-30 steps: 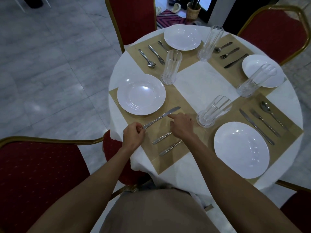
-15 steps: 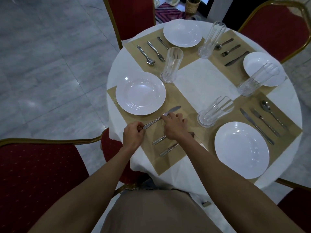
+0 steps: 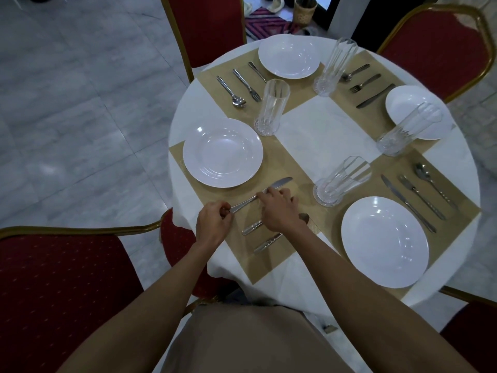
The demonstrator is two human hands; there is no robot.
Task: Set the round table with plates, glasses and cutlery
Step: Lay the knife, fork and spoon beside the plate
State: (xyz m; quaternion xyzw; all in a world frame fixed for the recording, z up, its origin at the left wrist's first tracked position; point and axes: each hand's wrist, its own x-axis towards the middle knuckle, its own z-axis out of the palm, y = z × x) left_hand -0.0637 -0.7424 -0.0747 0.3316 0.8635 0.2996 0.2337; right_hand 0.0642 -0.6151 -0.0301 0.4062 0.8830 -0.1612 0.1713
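A steel knife [image 3: 277,183] lies on the tan placemat [image 3: 282,162] just below the near-left white plate [image 3: 222,152]. My left hand [image 3: 212,224] pinches the knife's handle end. My right hand [image 3: 278,208] rests fingers on the knife's middle, blade tip pointing right. Two more cutlery handles [image 3: 251,228] [image 3: 267,242] stick out from under my right wrist; their heads are hidden. A tall clear glass [image 3: 339,181] stands to the right of my right hand.
The round white-clothed table [image 3: 322,125] carries three other set places with plates [image 3: 384,241] [image 3: 289,55] [image 3: 418,111], glasses [image 3: 271,107] [image 3: 334,67] [image 3: 407,129] and cutlery. Red gold-framed chairs [image 3: 53,286] [image 3: 204,25] [image 3: 435,41] surround it. Grey tiled floor lies to the left.
My right hand slid left along the knife and now covers its middle. The left hand kept its hold on the handle. The view shifted slightly closer.
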